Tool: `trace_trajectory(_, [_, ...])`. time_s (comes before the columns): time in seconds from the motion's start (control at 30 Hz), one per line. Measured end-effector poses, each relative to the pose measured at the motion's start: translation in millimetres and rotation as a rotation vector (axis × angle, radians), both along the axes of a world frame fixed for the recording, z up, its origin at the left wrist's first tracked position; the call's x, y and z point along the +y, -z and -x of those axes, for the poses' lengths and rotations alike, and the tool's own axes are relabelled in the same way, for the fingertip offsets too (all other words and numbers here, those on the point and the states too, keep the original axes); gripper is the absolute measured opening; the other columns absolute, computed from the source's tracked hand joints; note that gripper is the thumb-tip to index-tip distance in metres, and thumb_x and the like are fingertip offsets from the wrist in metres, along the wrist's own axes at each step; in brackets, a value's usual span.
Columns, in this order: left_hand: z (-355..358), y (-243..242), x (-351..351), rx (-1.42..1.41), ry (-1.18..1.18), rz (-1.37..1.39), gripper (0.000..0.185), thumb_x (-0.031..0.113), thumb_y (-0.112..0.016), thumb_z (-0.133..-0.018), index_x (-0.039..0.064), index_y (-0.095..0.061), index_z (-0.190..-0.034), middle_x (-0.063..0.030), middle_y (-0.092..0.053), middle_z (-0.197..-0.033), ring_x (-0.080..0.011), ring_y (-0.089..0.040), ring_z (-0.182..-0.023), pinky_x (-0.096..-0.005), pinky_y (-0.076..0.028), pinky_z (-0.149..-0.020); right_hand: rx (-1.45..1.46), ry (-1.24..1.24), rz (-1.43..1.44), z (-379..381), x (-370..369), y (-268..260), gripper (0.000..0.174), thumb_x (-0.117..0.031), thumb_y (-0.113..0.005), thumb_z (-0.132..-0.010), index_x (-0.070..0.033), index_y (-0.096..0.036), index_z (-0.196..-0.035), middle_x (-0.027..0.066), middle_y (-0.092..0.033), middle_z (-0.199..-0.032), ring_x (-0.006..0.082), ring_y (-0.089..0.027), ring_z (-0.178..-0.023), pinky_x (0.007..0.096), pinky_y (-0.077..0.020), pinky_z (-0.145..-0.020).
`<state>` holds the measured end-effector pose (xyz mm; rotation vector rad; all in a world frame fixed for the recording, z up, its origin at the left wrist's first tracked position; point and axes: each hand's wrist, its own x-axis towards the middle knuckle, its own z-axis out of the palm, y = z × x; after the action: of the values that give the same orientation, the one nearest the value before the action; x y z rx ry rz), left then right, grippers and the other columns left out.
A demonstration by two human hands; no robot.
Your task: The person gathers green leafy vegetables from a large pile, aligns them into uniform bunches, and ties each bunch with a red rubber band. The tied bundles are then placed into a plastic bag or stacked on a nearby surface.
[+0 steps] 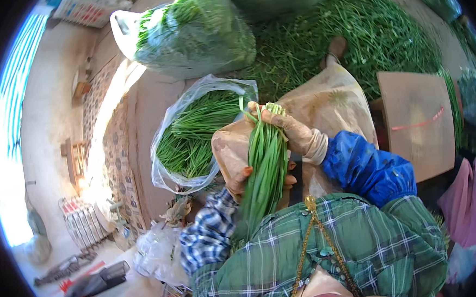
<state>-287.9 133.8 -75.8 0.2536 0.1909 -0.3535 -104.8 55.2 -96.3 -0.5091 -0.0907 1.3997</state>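
A bunch of long flat green leaves with pale cut stem ends, which look like garlic chives [268,155], lies across my lap. My right hand [292,131], in a soiled pale glove and a blue sleeve cover, grips the bunch near its stem ends. Lower down, my left hand [240,183] reaches under the leaves, its thumb on one side and fingertips showing on the other; the palm is hidden. Left of my knee, a clear plastic bag [162,181] holds more chives [196,130], laid in bundles.
A large filled plastic bag [199,48] stands ahead. Loose greens [378,29] cover the floor around my shoe [338,46]. At right is a brown board [420,149] with a red strip on it. White plastic bags [160,251] lie at lower left.
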Motion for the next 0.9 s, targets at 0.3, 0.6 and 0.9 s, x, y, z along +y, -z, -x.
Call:
trace_trajectory(0.3, [-32,19,1,-0.036,0.013,0.161,0.091,0.050,-0.063,-0.083,0.000,-0.020,-0.146,-0.0281,-0.029,-0.145,-0.0365,-0.046,-0.125,-0.0415,-0.045,-0.097,-0.546,0.026,-0.070,-92,-9,39,0.077,-0.063,-0.036,-0.092,-0.004,-0.036,-0.142,0.0104,-0.045,-0.141,0.0200,-0.042,-0.130,0.0360,-0.0310,-0.109])
trace_trajectory(0.6, [-41,29,14,0.070,-0.026,-0.012,0.090,0.056,-0.060,-0.083,-0.005,-0.028,-0.141,-0.0283,-0.037,-0.139,-0.0329,-0.053,-0.115,-0.0395,-0.048,-0.092,-0.595,-0.025,-0.064,-101,-5,18,0.073,-0.059,-0.040,-0.093,-0.005,-0.036,-0.142,0.0126,-0.038,-0.145,0.0213,-0.035,-0.134,0.0359,-0.0258,-0.112])
trace_trajectory(0.9, [-71,5,66,0.016,-0.541,-0.319,0.079,0.060,-0.050,-0.088,-0.001,-0.037,-0.137,-0.0195,-0.047,-0.131,-0.0258,-0.058,-0.107,-0.0380,-0.053,-0.088,-0.738,-0.487,-0.083,-18,-34,-26,0.068,-0.035,-0.071,-0.083,-0.002,-0.044,-0.135,0.0101,-0.053,-0.129,0.0200,-0.051,-0.117,0.0344,-0.0388,-0.102])
